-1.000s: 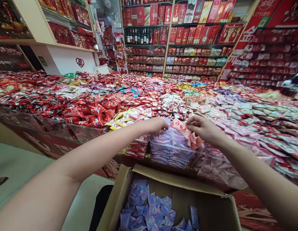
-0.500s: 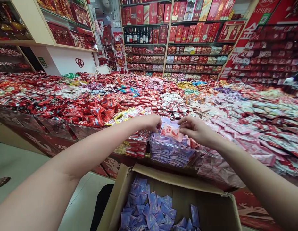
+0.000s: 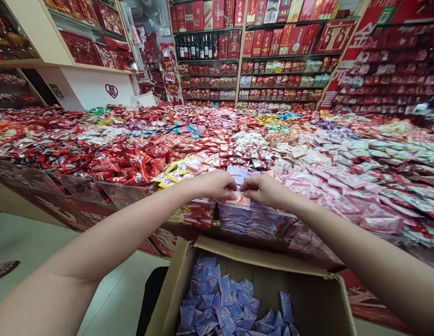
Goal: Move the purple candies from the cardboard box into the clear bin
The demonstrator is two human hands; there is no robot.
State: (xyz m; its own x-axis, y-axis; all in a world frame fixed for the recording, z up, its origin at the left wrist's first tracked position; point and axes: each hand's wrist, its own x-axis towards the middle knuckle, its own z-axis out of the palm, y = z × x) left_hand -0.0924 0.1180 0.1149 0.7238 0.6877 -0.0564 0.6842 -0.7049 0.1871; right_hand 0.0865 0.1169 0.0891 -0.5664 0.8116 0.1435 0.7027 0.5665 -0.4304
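Over a clear bin of stacked purple packets (image 3: 250,221), my left hand (image 3: 220,185) and my right hand (image 3: 261,190) are close together. Between their fingertips lies a pink and white packet (image 3: 242,199), gripped at its left side by my left hand and at its right by my right hand. Behind the fingers, more purple packets (image 3: 237,171) lie flat in the bin. Below the bin, an open cardboard box (image 3: 266,259) holds loose purple packets (image 3: 226,301).
Yellow and white packets (image 3: 189,168) are left of the bin, pink packets (image 3: 343,196) right of it. Shelves of red boxes (image 3: 287,39) stand behind the counter. A person's foot (image 3: 5,269) shows at the far left.
My right hand has moved left, closer to my left hand, and its fingers have closed in on the pink and white packet. The packet has shifted slightly left and lower. The view has shifted slightly.
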